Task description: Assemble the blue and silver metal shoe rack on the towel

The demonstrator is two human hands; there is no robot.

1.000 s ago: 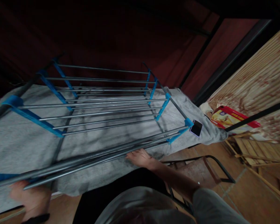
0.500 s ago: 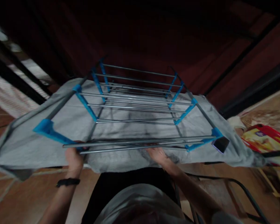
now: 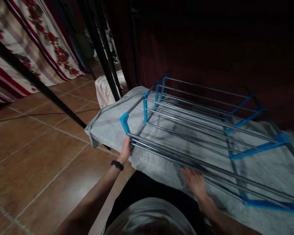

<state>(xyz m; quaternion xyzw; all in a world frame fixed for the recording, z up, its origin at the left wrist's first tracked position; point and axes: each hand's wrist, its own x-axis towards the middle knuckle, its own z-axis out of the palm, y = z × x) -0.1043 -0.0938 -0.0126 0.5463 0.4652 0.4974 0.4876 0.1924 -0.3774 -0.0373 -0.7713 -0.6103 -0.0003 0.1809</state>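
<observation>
My left hand (image 3: 125, 149) touches the rack's (image 3: 201, 133) left corner, right hand (image 3: 195, 182) by its front bars, fingers partly hidden, can't tell grip; rack sits centre-right, long axis slanting lower right.

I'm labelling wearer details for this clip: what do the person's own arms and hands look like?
The left hand is ungloved, with a dark wristband around its wrist. The right hand is ungloved too, with no band visible. No sleeve shows on either forearm.
</observation>
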